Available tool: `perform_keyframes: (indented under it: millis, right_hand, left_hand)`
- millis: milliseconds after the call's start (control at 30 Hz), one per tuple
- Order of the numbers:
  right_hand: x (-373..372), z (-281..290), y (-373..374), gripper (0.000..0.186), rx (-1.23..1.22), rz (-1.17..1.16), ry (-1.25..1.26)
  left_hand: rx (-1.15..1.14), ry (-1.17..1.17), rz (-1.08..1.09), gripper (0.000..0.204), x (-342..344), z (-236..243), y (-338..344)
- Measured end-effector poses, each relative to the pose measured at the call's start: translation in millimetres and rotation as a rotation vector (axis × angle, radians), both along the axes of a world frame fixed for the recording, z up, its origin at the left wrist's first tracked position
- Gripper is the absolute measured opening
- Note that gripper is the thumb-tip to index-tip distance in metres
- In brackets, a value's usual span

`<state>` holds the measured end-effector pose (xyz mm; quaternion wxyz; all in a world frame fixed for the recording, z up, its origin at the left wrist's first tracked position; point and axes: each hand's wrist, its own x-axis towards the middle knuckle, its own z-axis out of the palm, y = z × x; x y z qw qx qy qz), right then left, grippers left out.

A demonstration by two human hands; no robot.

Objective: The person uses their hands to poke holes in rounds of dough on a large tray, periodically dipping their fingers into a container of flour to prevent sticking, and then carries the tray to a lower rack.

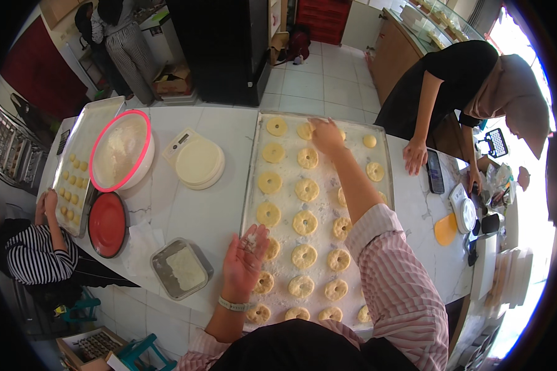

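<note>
A large baking tray (319, 247) dusted with flour lies in front of me, filled with rows of flattened dough pieces. Many are dough rings (305, 222) with a hole in the middle; flat dough discs (268, 214) line its left side. At the far end my right hand (328, 136) touches a dough piece (304, 130), its fingers bent down and mostly hidden behind the back of the hand. A small round dough ball (369, 141) sits to its right. Over the tray's left edge, my left hand (246, 256) is open, palm up, with white flour on it.
Left of the tray are a metal flour pan (182, 269), a kitchen scale (196, 162), a pink-rimmed bowl (122, 151), a red lid (107, 224) and another tray of dough balls (74, 185). A co-worker (439, 93) leans on the table at right beside a phone (435, 172). Another person (37, 253) works at left.
</note>
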<state>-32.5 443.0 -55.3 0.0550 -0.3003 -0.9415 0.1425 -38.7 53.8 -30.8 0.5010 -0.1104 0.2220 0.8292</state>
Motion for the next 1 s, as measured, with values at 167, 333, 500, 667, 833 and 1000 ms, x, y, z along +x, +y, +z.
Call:
perform_keyframes:
  millis: [167,333,500,667,833,1000]
  right_hand:
    - [2,9,-15,0.026,0.137,-0.029,0.132]
    - [4,10,-20,0.024,0.264,-0.022,0.006]
    - [-6,17,-39,0.022,0.270,0.008,-0.058]
    - [-1,-4,-31,0.036,0.308,-0.077,-0.047]
    - [29,11,-97,0.032,-0.309,0.178,0.229]
    - [122,49,-226,0.027,-0.334,0.335,0.377]
  left_hand:
    - [-0.046,0.028,0.015,0.048,0,-6,-8]
    - [-0.063,0.026,0.006,0.047,5,-6,-8]
    - [-0.073,0.014,0.033,0.046,5,-7,-16]
    - [-0.056,0.075,-0.030,0.045,13,-5,-12]
    - [-0.192,0.309,-0.110,0.042,22,9,-3]
    - [-0.232,0.436,-0.182,0.035,42,19,19]
